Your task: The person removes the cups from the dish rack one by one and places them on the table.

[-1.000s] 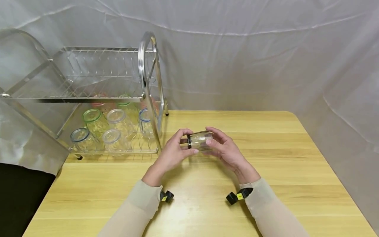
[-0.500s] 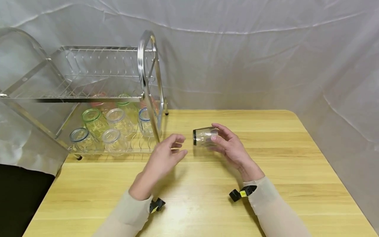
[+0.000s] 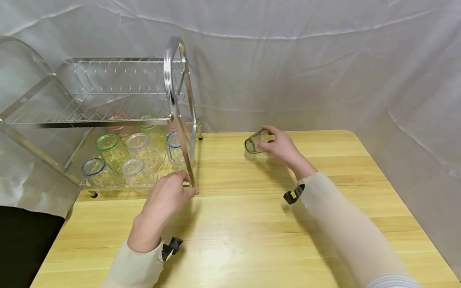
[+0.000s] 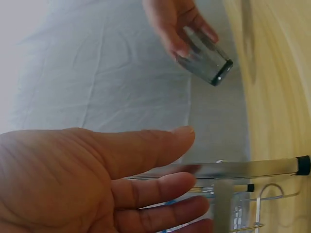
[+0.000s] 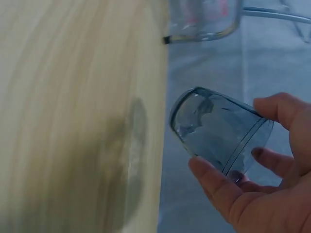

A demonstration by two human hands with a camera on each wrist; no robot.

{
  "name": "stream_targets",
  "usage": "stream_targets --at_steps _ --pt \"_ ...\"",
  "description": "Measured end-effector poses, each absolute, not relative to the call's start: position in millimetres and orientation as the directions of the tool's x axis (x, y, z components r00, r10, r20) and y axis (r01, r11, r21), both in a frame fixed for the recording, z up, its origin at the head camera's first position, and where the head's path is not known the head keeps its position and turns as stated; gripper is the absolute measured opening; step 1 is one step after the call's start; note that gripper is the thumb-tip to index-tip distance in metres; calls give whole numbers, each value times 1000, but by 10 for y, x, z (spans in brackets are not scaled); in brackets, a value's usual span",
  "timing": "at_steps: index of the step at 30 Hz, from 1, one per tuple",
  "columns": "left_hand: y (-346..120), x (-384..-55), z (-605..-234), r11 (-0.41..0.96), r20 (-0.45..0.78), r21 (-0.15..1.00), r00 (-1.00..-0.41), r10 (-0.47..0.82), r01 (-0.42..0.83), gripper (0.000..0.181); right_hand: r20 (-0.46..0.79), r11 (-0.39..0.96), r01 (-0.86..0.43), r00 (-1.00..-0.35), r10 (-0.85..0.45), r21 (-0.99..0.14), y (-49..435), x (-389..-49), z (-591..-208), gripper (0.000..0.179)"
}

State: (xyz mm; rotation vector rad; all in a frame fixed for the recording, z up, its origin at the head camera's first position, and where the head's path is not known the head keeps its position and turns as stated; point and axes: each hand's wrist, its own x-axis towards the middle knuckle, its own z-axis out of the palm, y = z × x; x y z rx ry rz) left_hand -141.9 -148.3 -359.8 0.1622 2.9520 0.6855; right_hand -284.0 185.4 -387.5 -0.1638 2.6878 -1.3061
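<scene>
A smoky clear drinking glass [image 3: 254,144] is gripped by my right hand [image 3: 284,149] over the back middle of the table, tilted with one end toward the lower left. In the right wrist view, the thumb and fingers pinch the glass [image 5: 214,128] around one end, with the other end facing the wood. My left hand [image 3: 163,200] hovers at the front right leg of the metal dish rack [image 3: 144,122]. Its thumb and fingers reach forward loosely, with nothing between them in the left wrist view.
On the rack's lower shelf stand several glasses with coloured rings on top, among them a green one [image 3: 112,150], a clear one [image 3: 137,174] and a blue-ringed one [image 3: 176,150]. A grey curtain [image 3: 288,80] hangs behind the wooden table [image 3: 230,224].
My left hand has let go of the glass and moved left and toward me, to the rack's leg. My right hand has carried the glass farther back and tilted it.
</scene>
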Motion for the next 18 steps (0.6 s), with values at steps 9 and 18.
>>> stream_targets --at_steps 9,18 --pt "-1535 -1497 -3724 884 22 453 -993 117 115 39 -41 821 -165 -974 -224 -547 1570 -3045 -3894 83" --pt "-1533 -1542 -3793 878 93 447 -985 143 170 20 -66 863 -219 -958 -278 -456 1496 -3118 -3919 80"
